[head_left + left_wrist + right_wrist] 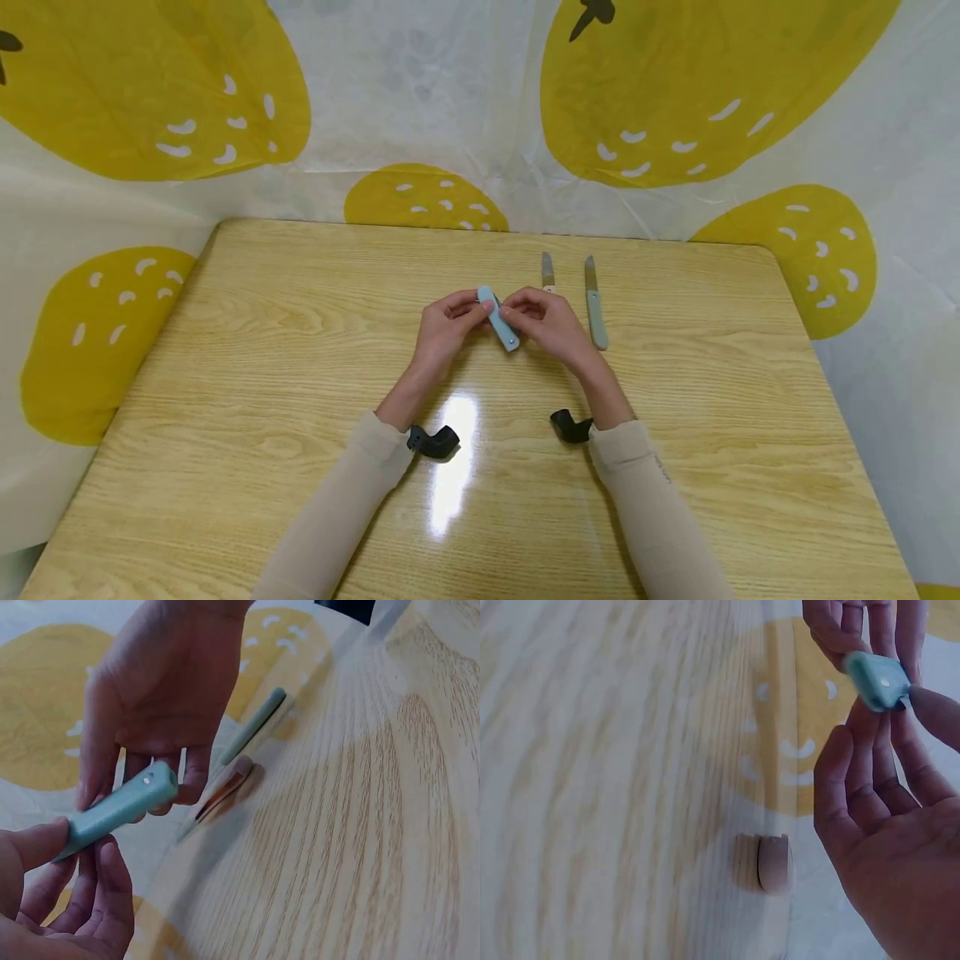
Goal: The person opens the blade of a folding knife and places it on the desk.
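Both hands hold a light blue folding knife [498,320] above the middle of the table. My left hand [442,331] pinches its far end between thumb and fingers, clearly seen in the left wrist view. At the knife's side, my right hand [553,327] pinches the edge where a dark sliver of blade shows; most of the blade is hidden. In the right wrist view, the handle [874,679] appears end-on, with the right thumb against it. Just beyond the right hand lies a pinkish-handled knife [547,268], its handle mostly covered in the head view.
A green-handled knife [595,308] lies right of the pinkish one, its blade unfolded toward the far edge. The wooden table [247,350] meets a white sheet with yellow fruit prints [420,83] behind it. Black wrist cameras [435,442] sit at both cuffs.
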A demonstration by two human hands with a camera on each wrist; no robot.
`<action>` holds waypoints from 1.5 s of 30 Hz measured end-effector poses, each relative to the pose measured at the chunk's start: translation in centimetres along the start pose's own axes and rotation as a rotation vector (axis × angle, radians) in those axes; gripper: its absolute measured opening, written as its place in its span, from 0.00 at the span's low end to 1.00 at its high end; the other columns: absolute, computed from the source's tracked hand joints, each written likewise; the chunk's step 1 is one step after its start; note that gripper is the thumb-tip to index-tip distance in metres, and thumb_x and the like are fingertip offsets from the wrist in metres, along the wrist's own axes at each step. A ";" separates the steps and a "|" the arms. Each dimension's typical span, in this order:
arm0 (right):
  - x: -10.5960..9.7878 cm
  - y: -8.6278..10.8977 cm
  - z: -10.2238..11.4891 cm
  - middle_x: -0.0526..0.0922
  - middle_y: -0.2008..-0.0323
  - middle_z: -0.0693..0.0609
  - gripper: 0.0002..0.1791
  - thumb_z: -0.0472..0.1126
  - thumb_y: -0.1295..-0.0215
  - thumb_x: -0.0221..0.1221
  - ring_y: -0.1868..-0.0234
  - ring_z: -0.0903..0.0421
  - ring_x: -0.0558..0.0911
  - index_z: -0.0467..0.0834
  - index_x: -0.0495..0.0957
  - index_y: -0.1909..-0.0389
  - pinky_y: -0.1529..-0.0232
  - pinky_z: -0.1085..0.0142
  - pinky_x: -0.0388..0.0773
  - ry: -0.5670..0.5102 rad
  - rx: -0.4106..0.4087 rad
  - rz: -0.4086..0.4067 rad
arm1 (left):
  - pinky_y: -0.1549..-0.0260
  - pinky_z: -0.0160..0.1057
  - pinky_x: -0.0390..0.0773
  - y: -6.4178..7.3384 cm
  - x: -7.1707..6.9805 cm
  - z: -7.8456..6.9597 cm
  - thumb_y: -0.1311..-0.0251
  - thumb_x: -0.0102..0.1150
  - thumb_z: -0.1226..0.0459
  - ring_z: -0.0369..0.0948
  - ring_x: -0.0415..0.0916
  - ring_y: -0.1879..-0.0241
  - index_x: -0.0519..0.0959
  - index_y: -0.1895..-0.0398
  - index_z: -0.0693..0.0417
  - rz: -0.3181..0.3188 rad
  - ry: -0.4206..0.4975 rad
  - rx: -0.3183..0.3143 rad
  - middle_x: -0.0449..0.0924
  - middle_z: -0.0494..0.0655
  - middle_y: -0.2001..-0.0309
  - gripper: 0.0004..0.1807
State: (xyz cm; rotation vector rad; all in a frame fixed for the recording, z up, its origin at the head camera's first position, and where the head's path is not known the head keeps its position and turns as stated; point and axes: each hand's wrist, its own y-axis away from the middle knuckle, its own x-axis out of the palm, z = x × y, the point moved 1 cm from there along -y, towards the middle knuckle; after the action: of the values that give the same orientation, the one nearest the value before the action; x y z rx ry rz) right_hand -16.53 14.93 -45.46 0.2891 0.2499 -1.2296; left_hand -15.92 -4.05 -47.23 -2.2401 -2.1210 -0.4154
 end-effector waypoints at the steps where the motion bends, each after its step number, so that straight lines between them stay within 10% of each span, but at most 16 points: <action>1: 0.1 -0.1 0.0 0.86 0.54 0.43 0.11 0.43 0.24 0.61 0.61 0.57 0.85 0.40 0.84 0.50 0.58 0.67 0.81 0.004 -0.005 -0.006 | 0.48 0.47 0.87 0.0 0.0 0.0 0.32 0.67 0.68 0.36 0.86 0.60 0.84 0.45 0.66 0.005 -0.010 -0.003 0.88 0.49 0.57 0.15; 12: -0.1 -0.1 0.1 0.87 0.59 0.38 0.12 0.43 0.23 0.60 0.61 0.42 0.84 0.38 0.86 0.53 0.62 0.68 0.78 0.079 -0.004 -0.027 | 0.55 0.39 0.87 -0.1 0.1 -0.4 0.30 0.65 0.67 0.36 0.84 0.61 0.83 0.43 0.65 0.064 -0.065 -0.034 0.87 0.51 0.55 0.15; 25: 0.1 0.1 0.4 0.86 0.59 0.37 0.13 0.42 0.23 0.60 0.65 0.52 0.80 0.35 0.85 0.53 0.65 0.73 0.74 0.065 -0.022 -0.098 | 0.51 0.45 0.88 -0.2 0.5 -0.5 0.28 0.62 0.69 0.37 0.85 0.63 0.82 0.43 0.68 0.068 -0.021 -0.017 0.86 0.53 0.55 0.15; 40: -0.2 0.4 0.0 0.84 0.58 0.32 0.14 0.41 0.22 0.59 0.67 0.55 0.83 0.32 0.83 0.52 0.64 0.66 0.83 -0.046 -0.034 -0.283 | 0.44 0.58 0.83 -0.1 0.7 -0.6 0.28 0.60 0.70 0.36 0.83 0.65 0.80 0.48 0.70 -0.063 0.024 0.008 0.83 0.46 0.63 0.11; 45: -0.3 0.4 -0.1 0.82 0.61 0.33 0.15 0.41 0.22 0.58 0.70 0.56 0.82 0.32 0.82 0.53 0.72 0.72 0.76 -0.075 -0.025 -0.263 | 0.51 0.49 0.86 0.0 0.6 -0.5 0.28 0.60 0.72 0.36 0.82 0.67 0.78 0.48 0.72 -0.072 0.044 0.016 0.82 0.44 0.66 0.11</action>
State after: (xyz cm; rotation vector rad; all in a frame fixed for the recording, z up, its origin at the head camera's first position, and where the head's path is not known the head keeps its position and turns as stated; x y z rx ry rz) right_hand -16.23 15.33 -45.46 0.1921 0.2438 -1.4929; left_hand -16.01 -3.51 -46.63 -2.1312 -2.1808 -0.4448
